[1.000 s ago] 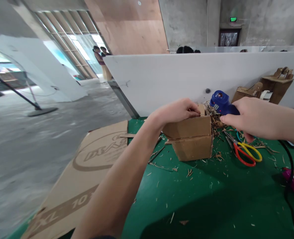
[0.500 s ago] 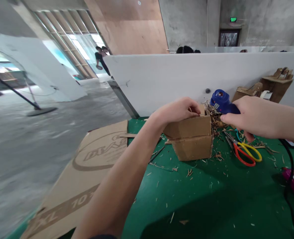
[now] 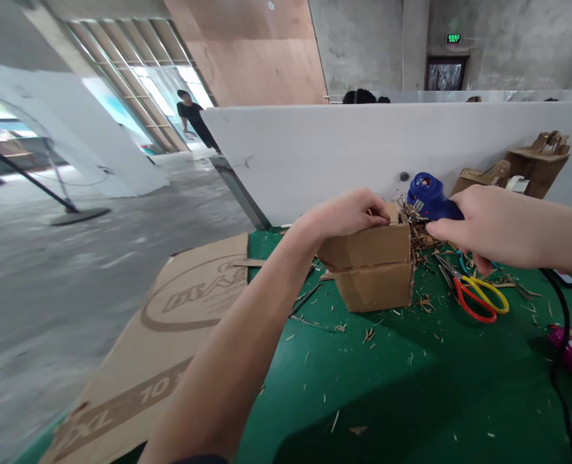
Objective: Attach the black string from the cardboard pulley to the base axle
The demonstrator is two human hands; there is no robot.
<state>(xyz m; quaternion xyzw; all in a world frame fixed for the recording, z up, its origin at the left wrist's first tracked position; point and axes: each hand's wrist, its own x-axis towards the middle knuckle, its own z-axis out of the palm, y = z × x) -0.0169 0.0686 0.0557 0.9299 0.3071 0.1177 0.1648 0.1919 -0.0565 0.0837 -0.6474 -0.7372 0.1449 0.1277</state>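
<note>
In the head view, the cardboard box (image 3: 376,285) stands on the green tabletop (image 3: 363,386), taken here as the clock's centre. The left forearm enters from 7 o'clock and slants up to it. The left hand (image 3: 346,214) lies at 11 o'clock, palm down, knuckles raised, fingers curled together onto the box's top; the fingertips are partly hidden, so I cannot tell whether they pinch it. The right forearm reaches in nearly level from 3 o'clock. The right hand (image 3: 489,225), at 2 o'clock, is wrapped around the handle of a blue handheld tool (image 3: 427,194), thumb pointing towards the box; the tool's head is at 1 o'clock. Scissors (image 3: 482,303) lie at 3 o'clock, below that hand; a flat cardboard sheet (image 3: 169,322) lies at 9 o'clock.
</note>
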